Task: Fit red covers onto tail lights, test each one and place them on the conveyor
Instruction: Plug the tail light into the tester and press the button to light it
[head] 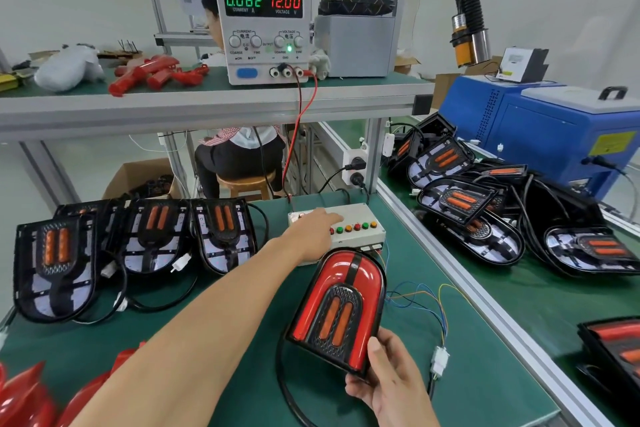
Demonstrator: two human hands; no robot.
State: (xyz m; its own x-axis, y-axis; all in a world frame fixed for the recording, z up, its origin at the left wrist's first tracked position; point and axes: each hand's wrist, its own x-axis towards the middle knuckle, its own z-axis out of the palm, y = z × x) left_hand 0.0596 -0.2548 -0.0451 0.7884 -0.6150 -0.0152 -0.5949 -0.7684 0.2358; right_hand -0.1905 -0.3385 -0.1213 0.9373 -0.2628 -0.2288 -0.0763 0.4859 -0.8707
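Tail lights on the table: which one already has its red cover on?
The tail light held in the right hand, before the button box. The three at the table's left show bare black housings with orange strips.

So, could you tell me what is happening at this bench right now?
A person is testing a red-covered tail light. The right hand grips its lower end, holding it tilted above the green bench mat, while the left hand reaches onto the white button box. The grey DC power supply reads 12.00 V. Uncovered black tail lights wait at left.
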